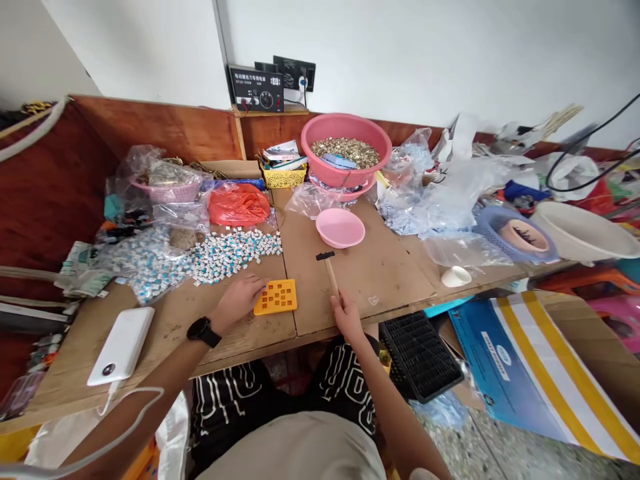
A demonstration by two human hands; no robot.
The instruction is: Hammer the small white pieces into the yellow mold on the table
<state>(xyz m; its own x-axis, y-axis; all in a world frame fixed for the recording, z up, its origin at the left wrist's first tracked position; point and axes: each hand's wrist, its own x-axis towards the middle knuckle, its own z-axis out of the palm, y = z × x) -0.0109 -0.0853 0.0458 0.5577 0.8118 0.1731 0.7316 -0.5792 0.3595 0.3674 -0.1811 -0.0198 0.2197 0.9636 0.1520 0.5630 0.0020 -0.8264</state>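
My right hand point(346, 319) is closed round the lower handle of a small hammer point(331, 275). Its dark head points up and away, over the cardboard-covered table. My left hand point(241, 298) rests at the upper left corner of a yellow tray point(275, 309) with rows of square recesses. The left fingers are pressed together; a speck of blue shows at their tips, too small to name. Beyond that hand lies a spread of small white-and-blue pieces point(235, 253). A shallow pink bowl point(340, 227) stands past the hammer head.
A large pink basin point(345, 173) of small brassy pieces stands at the back, beside a yellow basket point(284, 178). A red bag point(239, 204) lies left of them. A white power bank point(121, 347) with a cable sits near the left front edge. A paper cup point(455, 277) lies at the right.
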